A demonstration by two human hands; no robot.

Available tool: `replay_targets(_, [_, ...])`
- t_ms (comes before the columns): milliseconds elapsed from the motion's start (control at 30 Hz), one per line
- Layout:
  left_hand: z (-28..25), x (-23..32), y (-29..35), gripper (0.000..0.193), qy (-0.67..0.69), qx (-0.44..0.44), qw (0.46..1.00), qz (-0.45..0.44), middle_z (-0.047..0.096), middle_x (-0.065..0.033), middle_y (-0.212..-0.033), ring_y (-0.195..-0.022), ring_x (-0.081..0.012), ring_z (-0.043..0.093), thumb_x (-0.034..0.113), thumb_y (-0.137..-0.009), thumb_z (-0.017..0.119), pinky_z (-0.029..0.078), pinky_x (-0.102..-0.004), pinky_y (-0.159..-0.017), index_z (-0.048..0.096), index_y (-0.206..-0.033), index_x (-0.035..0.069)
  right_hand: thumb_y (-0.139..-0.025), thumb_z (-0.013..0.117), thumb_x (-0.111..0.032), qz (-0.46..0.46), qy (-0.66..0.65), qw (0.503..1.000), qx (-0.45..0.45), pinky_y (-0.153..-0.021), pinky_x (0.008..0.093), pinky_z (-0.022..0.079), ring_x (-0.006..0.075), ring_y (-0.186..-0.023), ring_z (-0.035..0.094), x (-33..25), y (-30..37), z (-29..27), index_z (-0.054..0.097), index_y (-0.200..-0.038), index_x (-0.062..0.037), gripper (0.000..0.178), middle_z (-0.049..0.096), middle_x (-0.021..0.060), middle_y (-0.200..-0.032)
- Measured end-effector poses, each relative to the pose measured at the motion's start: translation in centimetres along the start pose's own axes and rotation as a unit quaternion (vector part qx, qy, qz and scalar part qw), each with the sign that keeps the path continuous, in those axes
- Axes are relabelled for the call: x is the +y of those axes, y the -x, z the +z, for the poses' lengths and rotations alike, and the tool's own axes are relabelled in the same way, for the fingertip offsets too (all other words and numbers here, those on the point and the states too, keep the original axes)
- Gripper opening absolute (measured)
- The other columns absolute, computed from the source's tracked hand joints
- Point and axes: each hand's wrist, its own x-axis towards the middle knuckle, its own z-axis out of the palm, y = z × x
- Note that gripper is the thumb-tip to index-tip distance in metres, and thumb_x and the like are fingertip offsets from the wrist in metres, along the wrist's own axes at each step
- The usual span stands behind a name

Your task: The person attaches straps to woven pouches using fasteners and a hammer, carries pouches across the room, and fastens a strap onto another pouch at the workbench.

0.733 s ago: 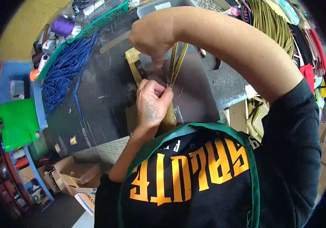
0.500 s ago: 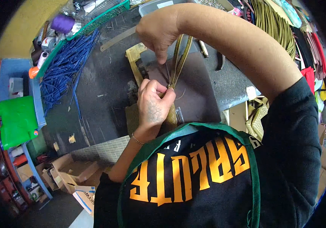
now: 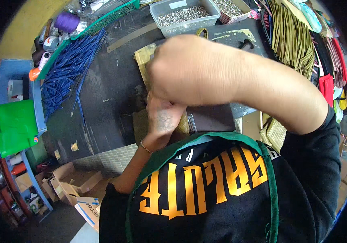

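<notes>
My left hand [image 3: 163, 115] rests at the near edge of the worktop, closed on a slim olive strap; its fingertips are now covered by my right arm. Beyond the arm, the looped end of the olive strap [image 3: 202, 33] shows. Below the left hand lies olive material [image 3: 141, 126], partly under the wrist. My right hand [image 3: 173, 67] is a blurred fist just above the left one. Whatever it grips is hidden. Under both hands is a dark brown board [image 3: 214, 119], mostly covered.
Blue cords [image 3: 70, 73] are heaped at the left beside a green basket [image 3: 104, 22]. A clear tub [image 3: 185, 18] of small metal parts stands at the back. A metal ruler [image 3: 131, 37] lies on the dark worktop [image 3: 113, 85]. Olive straps [image 3: 290, 40] hang at the right.
My right hand has come down and nearer, over the left hand, hiding the strap that showed before. The left hand stays in place.
</notes>
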Motion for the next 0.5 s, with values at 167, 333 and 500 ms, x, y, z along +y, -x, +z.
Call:
replay_targets(167, [-0.2,0.8,-0.4,0.017,0.026,-0.026,0.997,-0.071,0.049,-0.0107,-0.068,-0.068,-0.0278,0.051,0.011,-0.063,0.065,0.041,-0.0376,-0.064,0.052,-0.062,0.001,-0.058,0.066,-0.017,0.033,0.055,0.996,-0.067,-0.056,0.0359,0.049,0.0287,-0.060,0.061,2.9,-1.6,0.1,0.063,-0.060,-0.0020,0.015,0.060,0.0132,-0.060])
replay_targets(333, [0.0,0.4,-0.2,0.016,0.023,0.001,1.000,-0.014,0.047,-0.0086,-0.067,-0.059,-0.0192,0.049,0.007,-0.065,0.066,0.039,-0.0303,-0.052,0.052,-0.063,-0.001,-0.053,0.073,-0.021,0.087,-0.050,0.979,-0.178,-0.052,0.0354,0.046,0.0267,-0.057,0.060,5.7,-2.8,0.8,0.065,-0.064,-0.0018,0.024,0.060,0.0130,-0.059])
replay_targets(500, [0.0,0.4,-0.1,0.017,0.033,-0.002,0.999,-0.028,0.046,-0.0088,-0.067,-0.058,-0.0189,0.048,0.006,-0.065,0.066,0.039,-0.0296,-0.052,0.051,-0.062,0.000,-0.056,0.075,-0.025,0.132,-0.170,0.954,-0.211,-0.051,0.0320,0.045,0.0199,-0.054,0.058,8.7,-2.4,3.1,0.065,-0.067,0.0000,0.030,0.060,0.0104,-0.057])
